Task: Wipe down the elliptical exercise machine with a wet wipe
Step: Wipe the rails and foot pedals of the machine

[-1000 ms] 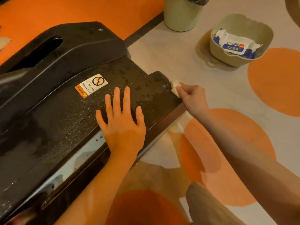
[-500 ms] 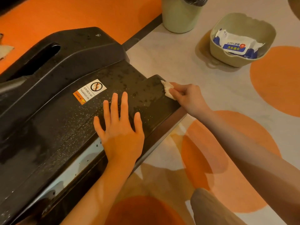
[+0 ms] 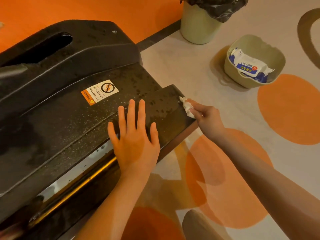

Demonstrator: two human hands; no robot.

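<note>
The wet wipe (image 3: 187, 106) is a small crumpled white wad at the centre right of the frame, pressed against the right end edge of the black plastic cover (image 3: 72, 118) of the elliptical machine. The right hand (image 3: 208, 119) pinches it with curled fingers, and only a part of the wipe shows past the fingertips. The left hand (image 3: 134, 135) lies flat on the cover in the middle of the frame, fingers straight and a little spread, holding nothing; I judge that it only steadies the body.

The cover fills the left half of the frame. Its surface shows many pale specks and some dark wet-looking spots, and a warning sticker (image 3: 99, 91) sits just above the left hand. So the step in hand is, I think, the wiping of the end corner of this cover, and much of the surface is not yet clean.

The next move probably calls for drawing the wipe along the edge or over the speckled top, with firm pressure, and for lifting the left hand from the area under it.

At the upper right, on the floor, a beige basket (image 3: 230, 66) holds a pack of wipes (image 3: 249, 66), and a pale green bin (image 3: 195, 28) with a black liner stands near it.
</note>
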